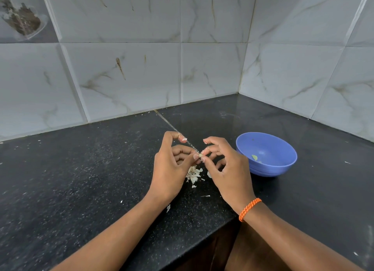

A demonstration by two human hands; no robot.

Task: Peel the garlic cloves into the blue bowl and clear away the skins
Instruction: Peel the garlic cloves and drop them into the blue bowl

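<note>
Garlic clove (200,155) mostly behind fingers (204,159)

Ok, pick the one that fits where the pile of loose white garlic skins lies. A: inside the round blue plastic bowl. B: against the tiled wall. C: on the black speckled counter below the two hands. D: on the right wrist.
C: the pile of loose white garlic skins lies on the black speckled counter, just beneath the left hand and right hand, outside the round blue plastic bowl.

Your left hand (172,165) and right hand (226,167) meeting over the table (81,179), garlic clove (200,155) pinched between them, skins (193,174) on the table beneath, bowl (266,154) just right of your right hand, walls behind.
</note>
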